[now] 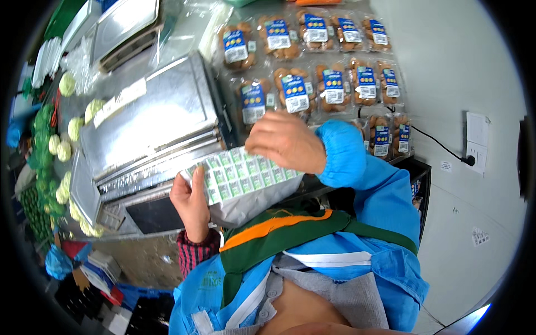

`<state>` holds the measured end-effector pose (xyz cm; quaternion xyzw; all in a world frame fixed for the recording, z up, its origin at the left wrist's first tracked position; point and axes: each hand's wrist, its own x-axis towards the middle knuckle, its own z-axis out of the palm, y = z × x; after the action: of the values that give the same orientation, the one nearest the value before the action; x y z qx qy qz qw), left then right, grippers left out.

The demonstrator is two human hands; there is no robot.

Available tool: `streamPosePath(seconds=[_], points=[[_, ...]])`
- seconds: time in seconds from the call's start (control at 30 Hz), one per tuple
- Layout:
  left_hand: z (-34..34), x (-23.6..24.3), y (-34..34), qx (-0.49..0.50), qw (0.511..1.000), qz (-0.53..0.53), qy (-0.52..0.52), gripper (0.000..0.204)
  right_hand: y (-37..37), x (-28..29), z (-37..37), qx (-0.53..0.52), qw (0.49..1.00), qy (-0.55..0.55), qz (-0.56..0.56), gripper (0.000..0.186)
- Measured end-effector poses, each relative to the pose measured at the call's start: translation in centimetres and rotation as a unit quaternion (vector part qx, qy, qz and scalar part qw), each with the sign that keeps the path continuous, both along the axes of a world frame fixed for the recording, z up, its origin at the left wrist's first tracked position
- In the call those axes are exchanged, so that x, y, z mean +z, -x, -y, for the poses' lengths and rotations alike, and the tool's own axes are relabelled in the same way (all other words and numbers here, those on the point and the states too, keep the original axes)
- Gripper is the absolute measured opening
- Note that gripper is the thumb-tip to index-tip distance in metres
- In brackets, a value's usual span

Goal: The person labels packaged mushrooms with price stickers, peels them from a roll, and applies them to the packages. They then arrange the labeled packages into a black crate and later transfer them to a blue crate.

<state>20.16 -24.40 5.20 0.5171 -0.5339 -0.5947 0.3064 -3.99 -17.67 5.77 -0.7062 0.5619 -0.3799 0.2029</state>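
A sheet of small green-and-white stickers (pixel 240 181) with a grey backing lies tilted in front of my chest. My left hand (pixel 192 202) grips its left end, thumb on top. At the sheet's upper edge my right hand (pixel 286 140) has its fingers curled and pinched together; whether a single sticker is between them is hidden. Just beyond that hand, rows of clear packs of brown, roundish produce (pixel 294 92) lie on the table, each with a blue-and-white label. Several, such as the pack at the back left (pixel 237 47), also carry a small pale sticker beside the label.
A steel box-like machine (pixel 151 111) stands on the left, with another metal unit (pixel 124 25) behind it. Pale round cabbages (pixel 75 128) and green netted produce (pixel 40 145) lie farther left. On the right wall, a black cord runs to a socket (pixel 475 153).
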Motion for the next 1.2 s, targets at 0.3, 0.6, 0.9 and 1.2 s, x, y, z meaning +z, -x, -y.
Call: streamPosePath(seconds=[0.3, 0.6, 0.9, 1.2], points=[[0.7, -0.4, 0.7, 0.021, 1.000, -0.004, -0.006, 0.015, 18.5, -7.9, 6.2, -0.386, 0.805, 0.041, 0.448, 0.037], [0.7, -0.4, 1.8, 0.034, 0.999, 0.008, -0.007, 0.015, 28.5, -16.8, 11.8, -0.511, 0.816, 0.048, 0.267, 0.050], [0.5, -0.9, 2.2, 0.027, 0.999, 0.017, -0.013, 0.014, 30.4, -16.6, 12.0, -0.551, 0.819, 0.021, 0.159, 0.039], [0.1, -1.1, 3.9, 0.019, 1.000, 0.011, -0.022, 0.015, 39.4, -17.3, 4.5, -0.596, 0.767, -0.022, 0.236, 0.022]])
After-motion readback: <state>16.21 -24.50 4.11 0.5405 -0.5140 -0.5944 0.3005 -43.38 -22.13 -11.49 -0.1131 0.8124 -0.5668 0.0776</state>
